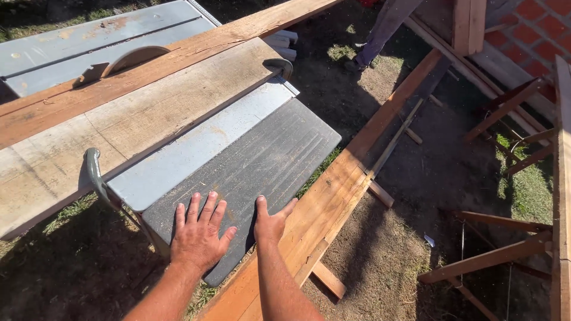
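Two hands are down on the dark grey extension panel (256,160) of the table saw. My left hand (199,232) lies flat, palm down, fingers spread wide, near the panel's closest corner. My right hand (272,223) sits just beside it at the panel's near edge, fingers held together and pointing forward, thumb stuck out to the left; it grips nothing. Both forearms reach up from the bottom of the view.

Beyond the panel runs a pale blue-grey metal strip (196,148), then a wide weathered plank (137,119) lying across the saw, with a second reddish board (148,65) behind it. The blade guard (128,59) arcs up past that board. To my right, a long orange-brown board (351,172) slants over the dirt, touching my right wrist's side. Someone's trousered leg (383,30) stands far off by the brick wall (535,30).
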